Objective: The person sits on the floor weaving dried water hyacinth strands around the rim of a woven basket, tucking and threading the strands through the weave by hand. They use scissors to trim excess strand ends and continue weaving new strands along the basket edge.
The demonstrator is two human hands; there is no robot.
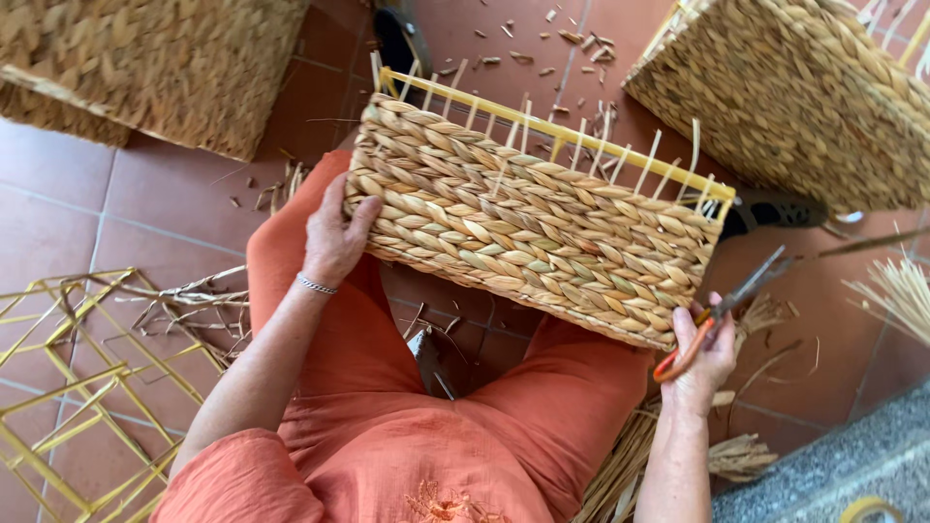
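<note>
Seated person's left hand (334, 242) is clamping, fingers curled, the near-left end of a woven straw basket (533, 218) that is resting across orange-trousered knees. Right hand (699, 353), closed round orange-handled scissors (722, 310), is pressing the basket's opposite lower corner, blades pointing up and away. Yellow wire frames (77, 387) are lying left of the gripping hand.

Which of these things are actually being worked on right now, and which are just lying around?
In use:
woven basket on the lap
left hand gripping its end
right hand holding orange-handled scissors

Lying about:
two finished baskets
yellow wire frames
loose straw bundle
trimmings
</note>
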